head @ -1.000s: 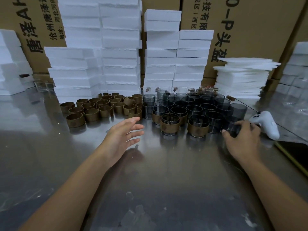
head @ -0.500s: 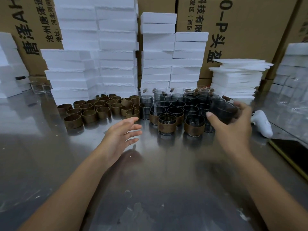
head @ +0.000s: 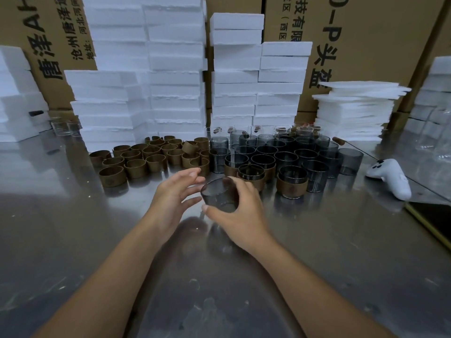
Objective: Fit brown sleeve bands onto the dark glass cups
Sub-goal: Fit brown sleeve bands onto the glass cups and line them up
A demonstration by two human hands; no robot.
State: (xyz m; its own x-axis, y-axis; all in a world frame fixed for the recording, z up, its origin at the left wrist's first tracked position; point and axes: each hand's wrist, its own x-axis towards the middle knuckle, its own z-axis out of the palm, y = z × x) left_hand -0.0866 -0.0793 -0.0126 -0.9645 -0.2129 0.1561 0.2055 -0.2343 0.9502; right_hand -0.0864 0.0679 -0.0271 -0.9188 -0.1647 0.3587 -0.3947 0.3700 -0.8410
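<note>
My right hand [head: 240, 213] grips a bare dark glass cup [head: 219, 194] tilted on its side above the metal table [head: 317, 264], mouth facing left. My left hand [head: 176, 194] hovers just left of the cup's mouth, fingers spread and holding nothing. Several loose brown sleeve bands [head: 151, 156] stand in a cluster at the middle left. Right of them stands a group of dark glass cups [head: 285, 152]; the front ones, such as one sleeved cup [head: 291, 182], wear brown bands.
Stacks of white foam blocks [head: 175, 76] and cardboard boxes [head: 366, 40] line the back. A pile of thin foam sheets [head: 353, 108] stands at the right. A white controller [head: 390, 178] lies right of the cups. Clear glasses [head: 64, 126] stand far left.
My right hand lifted a dark cup from the right side of the group and carried it left to the centre, in front of my left hand. The left hand stayed nearly still.
</note>
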